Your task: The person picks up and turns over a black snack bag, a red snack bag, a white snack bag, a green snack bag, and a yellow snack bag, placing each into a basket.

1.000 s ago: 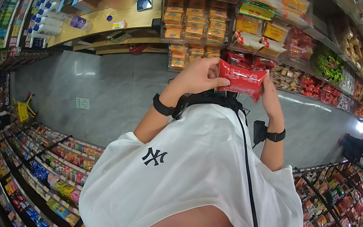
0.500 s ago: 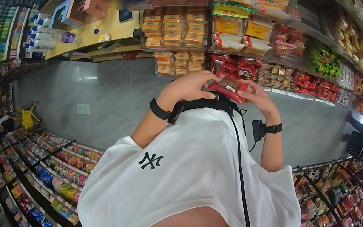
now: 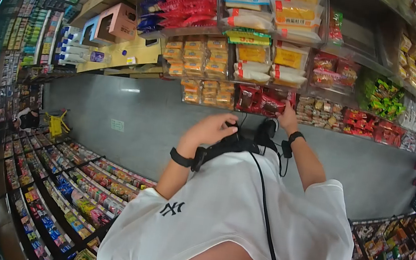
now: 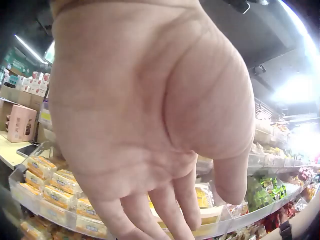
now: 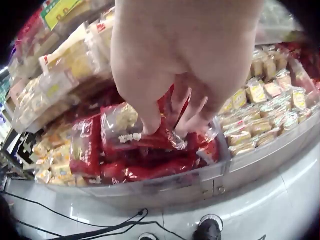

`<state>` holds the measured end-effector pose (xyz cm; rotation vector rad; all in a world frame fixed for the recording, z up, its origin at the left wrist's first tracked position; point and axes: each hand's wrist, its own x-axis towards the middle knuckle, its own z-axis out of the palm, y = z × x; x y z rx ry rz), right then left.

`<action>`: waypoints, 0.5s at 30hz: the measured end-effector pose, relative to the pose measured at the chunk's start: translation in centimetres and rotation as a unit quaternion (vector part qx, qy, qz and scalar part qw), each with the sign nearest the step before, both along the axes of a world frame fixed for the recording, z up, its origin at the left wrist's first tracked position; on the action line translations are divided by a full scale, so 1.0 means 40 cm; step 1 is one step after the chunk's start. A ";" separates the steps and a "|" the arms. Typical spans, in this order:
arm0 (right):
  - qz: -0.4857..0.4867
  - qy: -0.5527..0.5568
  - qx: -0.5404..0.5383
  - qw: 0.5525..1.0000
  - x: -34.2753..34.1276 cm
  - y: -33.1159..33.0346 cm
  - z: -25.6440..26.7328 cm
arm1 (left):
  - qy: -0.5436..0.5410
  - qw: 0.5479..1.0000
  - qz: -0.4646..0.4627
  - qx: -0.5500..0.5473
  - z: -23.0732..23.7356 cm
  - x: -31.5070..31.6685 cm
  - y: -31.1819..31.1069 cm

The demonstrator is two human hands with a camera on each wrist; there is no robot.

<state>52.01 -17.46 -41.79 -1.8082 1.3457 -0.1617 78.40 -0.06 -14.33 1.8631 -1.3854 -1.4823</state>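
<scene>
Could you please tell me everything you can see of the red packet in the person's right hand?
The red packet is a glossy wrapper, plastic by its look, with a clear window showing pale yellowish contents, and white lettering too blurred to read. One end looks shiny and crinkled; no opening shows. It lies over other red packets in a clear-walled bin. The right hand pinches it near that end, with the thumb on its front.
</scene>
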 end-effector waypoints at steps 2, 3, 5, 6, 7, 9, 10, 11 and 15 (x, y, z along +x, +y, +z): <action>-0.028 -0.007 0.004 1.000 0.037 0.015 0.040 | -0.010 1.000 0.013 0.010 0.003 -0.011 0.002; -0.043 -0.007 0.006 0.999 0.045 0.019 0.050 | -0.011 1.000 0.017 0.014 0.002 -0.019 0.002; -0.069 -0.020 -0.011 0.997 0.065 0.028 0.047 | -0.014 1.000 0.024 0.006 0.009 -0.029 0.006; -0.081 -0.032 -0.001 0.996 0.075 0.030 0.056 | -0.016 1.000 0.024 0.006 0.012 -0.029 0.007; -0.093 -0.044 0.007 0.995 0.086 0.032 0.066 | -0.017 1.000 0.023 0.006 0.015 -0.028 0.007; -0.090 -0.008 0.012 0.996 0.091 0.042 0.073 | -0.007 1.000 0.022 0.015 0.020 -0.025 0.007; -0.091 0.001 0.014 0.996 0.093 0.047 0.045 | -0.001 1.000 0.023 0.017 0.022 -0.021 0.007; -0.091 0.010 0.015 0.996 0.097 0.050 0.018 | 0.006 1.000 0.020 0.013 0.019 -0.013 0.007; -0.086 0.058 0.064 0.993 0.101 0.056 0.007 | 0.020 1.000 -0.006 -0.005 0.015 0.032 0.008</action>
